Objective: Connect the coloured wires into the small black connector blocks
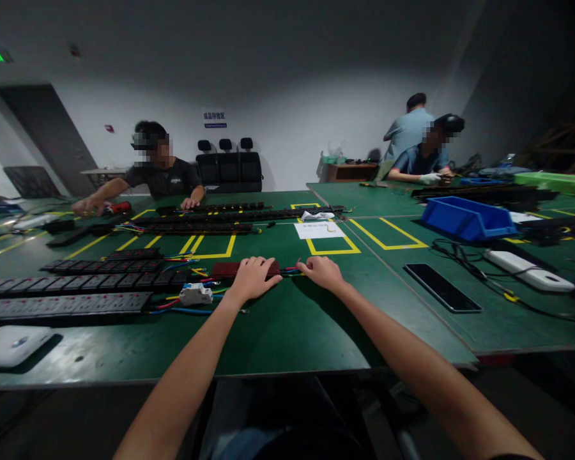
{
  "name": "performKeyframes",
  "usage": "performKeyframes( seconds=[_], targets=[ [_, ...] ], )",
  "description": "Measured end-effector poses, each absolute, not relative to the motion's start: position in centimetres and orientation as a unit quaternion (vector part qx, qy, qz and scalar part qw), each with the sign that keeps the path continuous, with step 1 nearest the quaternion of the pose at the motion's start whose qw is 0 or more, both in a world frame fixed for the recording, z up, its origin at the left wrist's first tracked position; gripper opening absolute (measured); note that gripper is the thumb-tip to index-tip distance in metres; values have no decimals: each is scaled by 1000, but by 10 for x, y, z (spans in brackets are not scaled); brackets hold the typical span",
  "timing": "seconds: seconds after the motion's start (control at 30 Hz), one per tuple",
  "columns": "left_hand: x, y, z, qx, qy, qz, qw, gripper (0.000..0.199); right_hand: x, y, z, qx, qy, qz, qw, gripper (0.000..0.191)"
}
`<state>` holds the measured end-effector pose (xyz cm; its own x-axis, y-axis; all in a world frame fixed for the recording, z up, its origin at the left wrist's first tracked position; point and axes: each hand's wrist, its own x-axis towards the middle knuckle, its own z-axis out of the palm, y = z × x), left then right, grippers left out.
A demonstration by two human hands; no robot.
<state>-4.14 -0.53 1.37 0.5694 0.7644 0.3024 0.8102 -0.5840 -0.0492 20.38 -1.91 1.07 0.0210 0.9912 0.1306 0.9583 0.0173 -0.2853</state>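
Note:
On the green table (278,338), my left hand (255,278) lies palm down over a dark red block (224,271), fingers wrapped on its top. Thin coloured wires (290,271) come out of the block's right end. My right hand (322,272) pinches the ends of these wires between thumb and fingers. Left of the block is a white and grey switch-like part (196,294) with red, green and blue wires. Long black socket strips (81,282) and a grey strip (67,305) lie further left.
A phone (442,287), blue bin (467,218), white device (529,271) and black cables lie right. Paper (319,230) and more strips (196,227) lie ahead. A white box (14,345) is near left. One person (165,176) sits opposite; two others are back right.

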Motion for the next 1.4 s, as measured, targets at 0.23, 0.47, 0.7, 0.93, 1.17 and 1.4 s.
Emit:
performKeyframes(
  seconds=[0.23, 0.47, 0.7, 0.93, 1.17, 1.4],
  targets=[
    [-41, -5, 13, -882, -445, -126, 97, 68, 206, -20, 12, -693, -706, 50, 137, 57],
    [-41, -5, 14, -881, -446, -127, 92, 69, 205, -20, 12, -693, -706, 54, 133, 57],
    [-41, -6, 14, -881, -448, -126, 88, 67, 205, -19, 11, -695, -705, 53, 127, 54],
    [-41, -7, 15, -882, -446, -126, 87, 68, 206, -20, 10, -693, -707, 53, 131, 53],
    [-41, -6, 14, -880, -450, -123, 87, 68, 205, -20, 11, -694, -707, 54, 125, 55],
    [-41, -5, 14, -881, -449, -125, 84, 68, 206, -17, 11, -718, -680, 71, 130, 70]
  ],
)
